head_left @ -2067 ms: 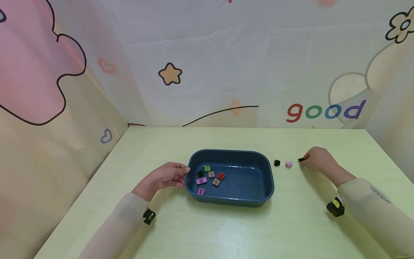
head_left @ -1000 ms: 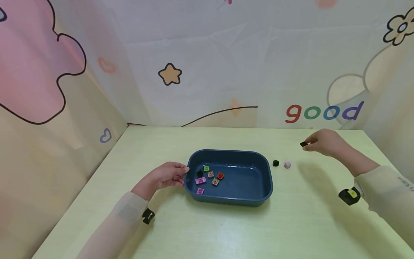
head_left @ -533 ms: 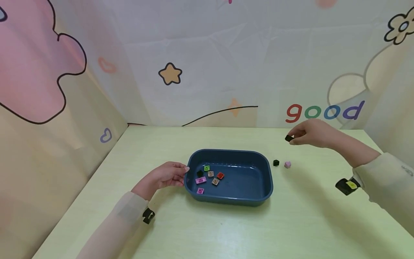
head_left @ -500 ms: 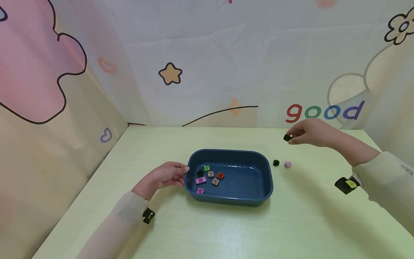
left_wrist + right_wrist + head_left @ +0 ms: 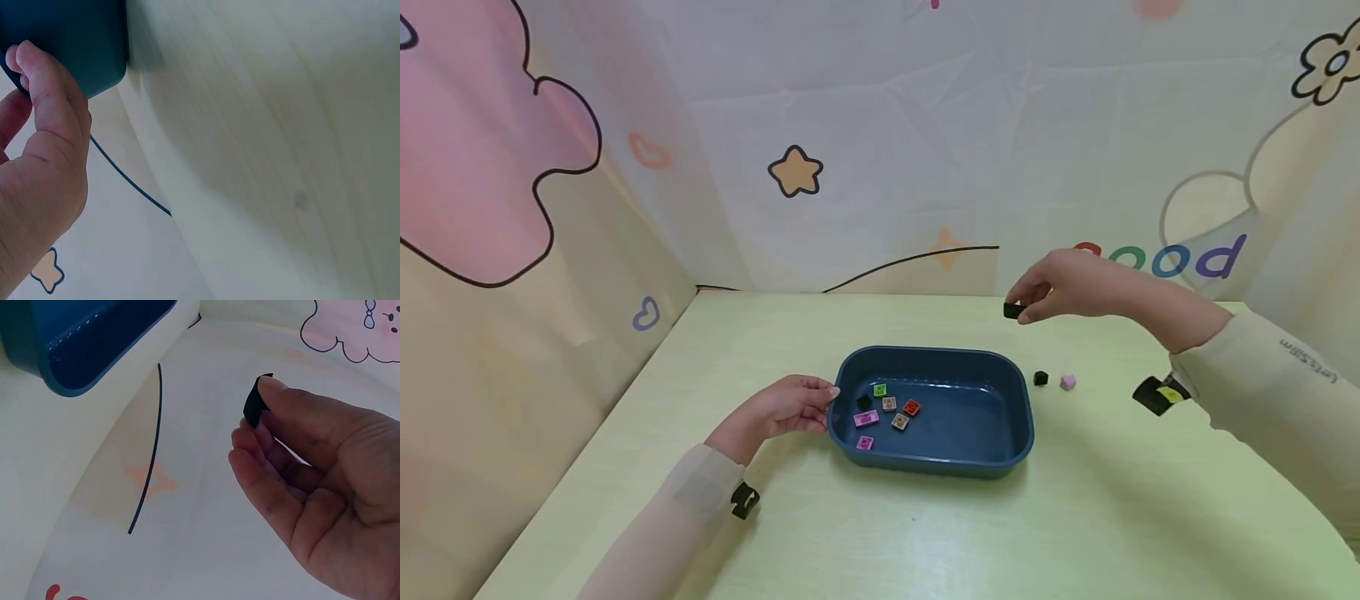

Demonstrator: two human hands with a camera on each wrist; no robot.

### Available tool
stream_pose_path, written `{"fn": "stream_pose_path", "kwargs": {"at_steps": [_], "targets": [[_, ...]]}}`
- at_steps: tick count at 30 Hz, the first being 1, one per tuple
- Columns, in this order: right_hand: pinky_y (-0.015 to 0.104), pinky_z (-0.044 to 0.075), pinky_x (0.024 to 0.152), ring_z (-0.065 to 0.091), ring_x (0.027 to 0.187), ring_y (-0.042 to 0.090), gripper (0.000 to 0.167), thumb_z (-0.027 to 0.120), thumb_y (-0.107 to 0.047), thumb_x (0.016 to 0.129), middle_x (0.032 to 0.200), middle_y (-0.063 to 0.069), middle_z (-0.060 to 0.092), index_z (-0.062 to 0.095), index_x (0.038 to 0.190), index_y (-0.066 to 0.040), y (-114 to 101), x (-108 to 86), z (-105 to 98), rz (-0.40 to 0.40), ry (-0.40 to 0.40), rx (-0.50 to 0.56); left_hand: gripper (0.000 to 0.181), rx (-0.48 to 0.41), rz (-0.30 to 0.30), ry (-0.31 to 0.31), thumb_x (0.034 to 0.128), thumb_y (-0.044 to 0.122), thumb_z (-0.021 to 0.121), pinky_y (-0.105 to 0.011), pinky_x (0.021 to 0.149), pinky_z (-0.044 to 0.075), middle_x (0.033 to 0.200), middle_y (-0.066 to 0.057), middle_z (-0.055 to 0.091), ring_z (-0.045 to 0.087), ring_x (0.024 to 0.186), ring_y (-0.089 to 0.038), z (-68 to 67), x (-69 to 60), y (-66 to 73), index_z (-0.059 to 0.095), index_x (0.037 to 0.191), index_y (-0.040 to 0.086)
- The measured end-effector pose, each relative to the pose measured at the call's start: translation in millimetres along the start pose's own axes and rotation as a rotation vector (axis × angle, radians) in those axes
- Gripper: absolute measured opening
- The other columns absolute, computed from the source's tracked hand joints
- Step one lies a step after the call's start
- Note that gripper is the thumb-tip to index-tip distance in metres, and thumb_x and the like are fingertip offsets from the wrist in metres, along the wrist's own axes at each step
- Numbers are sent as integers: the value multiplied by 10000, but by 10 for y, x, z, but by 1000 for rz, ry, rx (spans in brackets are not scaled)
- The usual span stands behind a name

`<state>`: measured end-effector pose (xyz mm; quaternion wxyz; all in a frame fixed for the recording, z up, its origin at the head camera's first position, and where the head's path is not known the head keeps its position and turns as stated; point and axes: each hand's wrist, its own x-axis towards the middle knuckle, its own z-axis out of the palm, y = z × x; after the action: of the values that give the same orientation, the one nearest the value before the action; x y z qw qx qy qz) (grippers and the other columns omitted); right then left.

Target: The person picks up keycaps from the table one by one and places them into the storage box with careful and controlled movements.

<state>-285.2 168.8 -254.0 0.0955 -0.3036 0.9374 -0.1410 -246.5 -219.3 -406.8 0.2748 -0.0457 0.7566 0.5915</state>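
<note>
In the head view, my left hand [image 5: 788, 407] grips the left end of a dark blue tray [image 5: 940, 468], thumb at the rim and fingers below it. The left wrist view also shows that hand at the tray's wall [image 5: 94, 56]. Pinched between thumb and fingertips of my right hand [image 5: 1075, 285] is a small black block [image 5: 1012, 311], raised beyond the tray's back right corner. The right wrist view shows the black block [image 5: 255, 406] from its side. Several small blocks lie in the tray's left half, among them a green one [image 5: 880, 390], a red one [image 5: 912, 407] and a long pink one [image 5: 866, 418].
Right of the tray, another black block [image 5: 1041, 378] and a light pink block [image 5: 1067, 382] lie on the pale table [image 5: 910, 542]. A printed cloth [image 5: 887, 167] hangs behind the table, with more cloth at both sides.
My right hand picked up the black block from the table at the far right, lifted it, and moved it leftward towards the tray. The left hand has stayed at the tray.
</note>
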Motion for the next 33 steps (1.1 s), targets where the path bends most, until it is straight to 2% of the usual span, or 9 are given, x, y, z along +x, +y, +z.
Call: {"fn": "stream_pose_path", "kwargs": {"at_steps": [5, 12, 21, 27, 33], "targets": [[422, 605, 858, 733, 970, 231, 376, 789, -165, 897, 1044, 120, 788, 720, 1225, 5, -173, 102, -42, -49, -28, 3, 251, 1, 2, -3, 1078, 166, 509, -174, 638, 586, 737, 22, 622, 610, 630, -82, 1, -9, 0, 572, 1226, -27], [410, 608, 888, 729, 953, 207, 311, 778, -148, 906, 1067, 121, 783, 743, 1182, -10, -374, 335, 25, -165, -85, 15, 258, -5, 2, -7, 1081, 170, 502, -173, 638, 585, 740, 22, 624, 610, 636, -81, -1, -9, -20, 566, 1234, -28], [363, 590, 891, 682, 934, 167, 254, 746, -108, 922, 1067, 112, 771, 747, 1159, -18, -528, 678, 334, -260, -227, 49, 269, 2, 11, -11, 1082, 175, 500, -177, 648, 589, 751, 16, 632, 621, 642, -82, 1, -10, -14, 560, 1241, -35], [318, 593, 875, 674, 930, 152, 236, 738, -83, 918, 1083, 111, 760, 745, 1145, -18, -622, 872, 566, -332, -291, 51, 258, 0, 9, -8, 1083, 170, 496, -173, 639, 586, 743, 18, 631, 619, 632, -77, -13, -28, 10, 563, 1230, -32], [251, 581, 832, 634, 864, 101, 226, 736, -68, 911, 1068, 94, 749, 750, 1135, -41, -696, 955, 816, -339, -380, 61, 226, -2, 19, -9, 1078, 171, 507, -179, 639, 583, 747, 19, 627, 613, 646, -86, -12, 6, -19, 581, 1189, -11]]}}
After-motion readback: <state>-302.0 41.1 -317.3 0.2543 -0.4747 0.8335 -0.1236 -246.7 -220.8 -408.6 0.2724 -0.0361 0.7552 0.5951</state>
